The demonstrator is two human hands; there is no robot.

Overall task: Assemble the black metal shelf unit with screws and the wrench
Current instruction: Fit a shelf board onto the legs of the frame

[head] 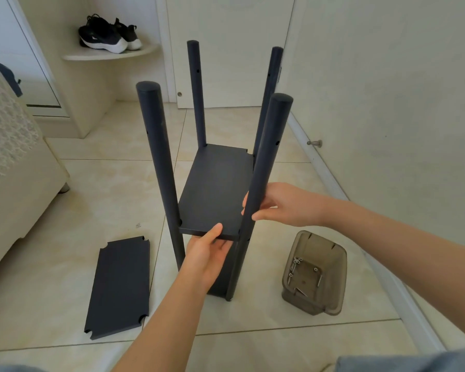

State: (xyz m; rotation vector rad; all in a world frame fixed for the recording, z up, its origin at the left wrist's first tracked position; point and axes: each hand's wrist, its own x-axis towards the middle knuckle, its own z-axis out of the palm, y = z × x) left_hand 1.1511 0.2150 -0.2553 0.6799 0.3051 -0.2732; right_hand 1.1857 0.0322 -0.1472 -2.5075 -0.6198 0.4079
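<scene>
Flanking shelf unit — loose panel, screw bin

The shelf panel hides part of our left hand. Right of it, the bin's bits (screws?) are too small.
</scene>
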